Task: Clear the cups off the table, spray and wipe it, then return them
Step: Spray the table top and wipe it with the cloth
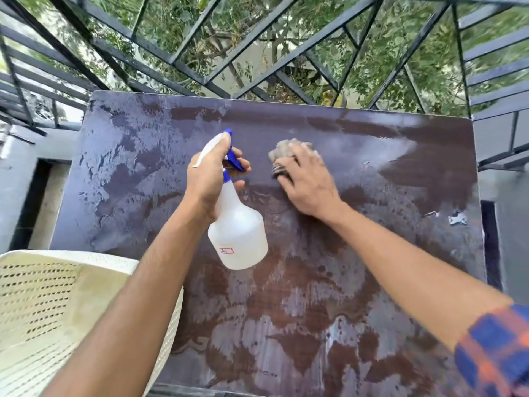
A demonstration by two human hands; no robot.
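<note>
- Behind the desk we see a black metal railing with slanted bars, and green foliage beyond it.
- Our single head view looks steeply down on the dark brown desk, whose top is wet in blotches: damp reddish patches show on the near half, and a paler, filmy sheen covers the left part and the far edge.
- Our left hand is closed around the neck of a translucent white spray bottle, with fingers curled at the blue trigger; the white nozzle with its blue tip points away from us, toward the far side of the desk.
- We hold the bottle tilted, its round base toward us and lifted above the desk; a small red-outlined label sits low on its body.
- Our right hand lies flat, palm down, fingers spread, pressing a crumpled greyish cloth against the desk near the middle of the far half, just beside the bottle's trigger.
- Part of the cloth is blurred, and a darker striped part of it peeks out under the fingers.
- We see a rolled-up plaid sleeve in blue and orange on our right arm at the lower right corner.
- A cream perforated plastic chair stands at the desk's near left corner, partly beneath our left forearm.
- Two small pale scraps lie near the desk's right edge.
- No cups show on the desk in this view.
</note>
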